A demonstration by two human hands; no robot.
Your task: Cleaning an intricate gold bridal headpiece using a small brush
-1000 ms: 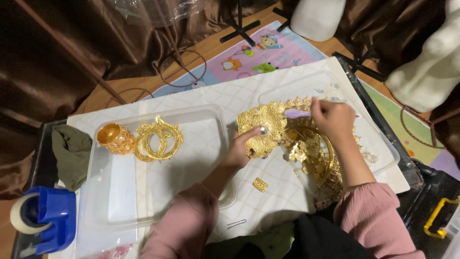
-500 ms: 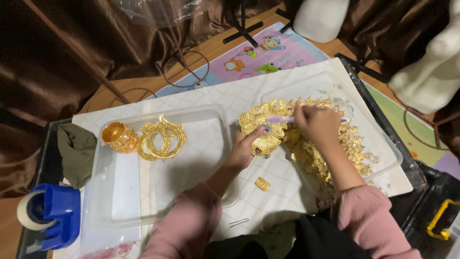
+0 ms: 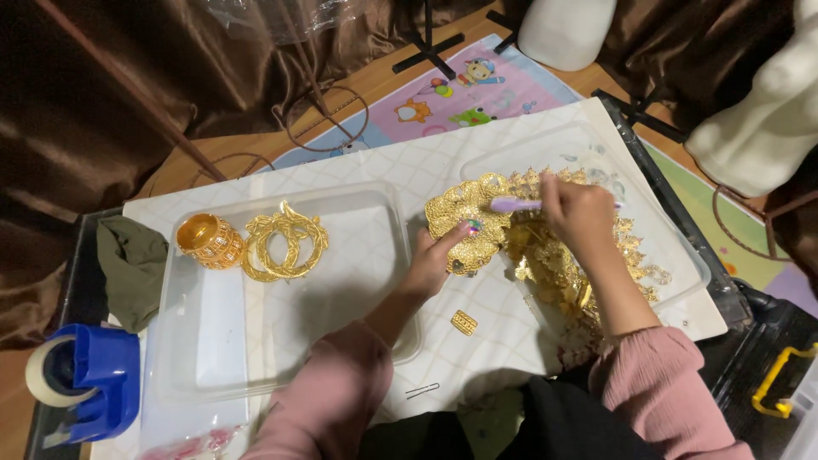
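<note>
Gold filigree headpiece [image 3: 464,223] lies pinned under the left hand [image 3: 439,255]; the right hand [image 3: 579,209] pinches a lilac plastic brush [image 3: 515,204] beside a clear plastic tray [image 3: 281,298].

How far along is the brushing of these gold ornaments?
Looks done: a gold bangle and a double-ring ornament lie in the clear tray. In hand: the left hand steadies a gold piece; the right hand brushes it with a purple brush. Left: the gold heap.
</note>
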